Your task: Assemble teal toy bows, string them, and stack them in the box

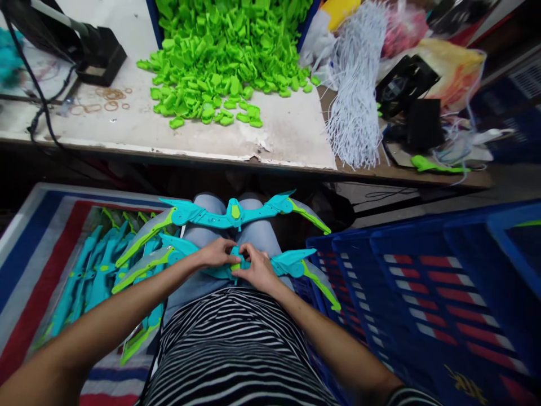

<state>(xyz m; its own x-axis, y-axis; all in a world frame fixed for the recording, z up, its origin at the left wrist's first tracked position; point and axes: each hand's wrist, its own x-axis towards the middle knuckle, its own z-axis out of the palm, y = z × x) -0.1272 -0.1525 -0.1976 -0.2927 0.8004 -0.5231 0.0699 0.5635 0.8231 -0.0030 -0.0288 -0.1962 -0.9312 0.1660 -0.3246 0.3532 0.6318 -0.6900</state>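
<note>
Across my lap lie two teal plastic toy bows with lime-green tips. The nearer toy bow (289,263) is under my hands, and its middle is partly hidden by them. My left hand (218,252) is closed on the centre of that bow, fingertips against its middle block. From the other side my right hand (256,269) grips the same centre, thumb beside a small green piece (235,267). The farther toy bow (262,213) rests over my knees, untouched, with a green piece set in its centre.
A heap of small lime-green plastic parts (228,62) spills from a blue bin onto the worktable (291,121). White strings (357,84) and a small black fan (406,82) are right of it. More teal bows (101,270) lie at left; blue crates (422,225) stand at right.
</note>
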